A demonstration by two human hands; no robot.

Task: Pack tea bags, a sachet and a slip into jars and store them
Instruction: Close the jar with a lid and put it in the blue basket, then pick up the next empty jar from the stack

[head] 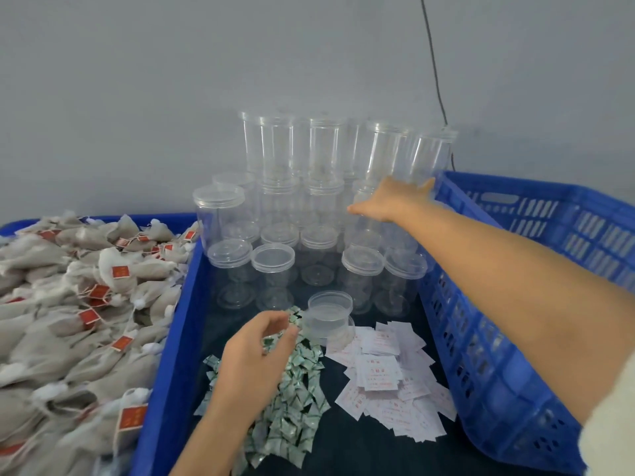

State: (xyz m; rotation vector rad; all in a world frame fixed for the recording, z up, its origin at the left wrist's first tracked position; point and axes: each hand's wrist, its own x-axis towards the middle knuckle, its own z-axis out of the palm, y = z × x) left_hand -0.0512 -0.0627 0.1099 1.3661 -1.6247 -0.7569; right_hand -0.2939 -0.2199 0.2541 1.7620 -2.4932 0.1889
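Clear plastic jars (pixel 323 149) with lids stand stacked in rows at the back of the middle blue tray (pixel 165 389). My right hand (pixel 391 201) reaches to the back right with fingers spread, touching the bottom of a tilted top-row jar (pixel 429 156). A pile of small green-white sachets (pixel 295 400) lies at the tray's front. My left hand (pixel 257 348) rests over it with fingers curled, pinching a sachet (pixel 271 338). White printed slips (pixel 388 379) lie in a heap to the right. Grey tea bags (pixel 68 321) with red tags fill the left tray.
An empty blue slatted crate (pixel 549 269) stands at the right, under my right forearm. One short clear jar part (pixel 330 314) sits between the sachets and the slips. A grey wall with a black cable (pixel 434 63) closes off the back.
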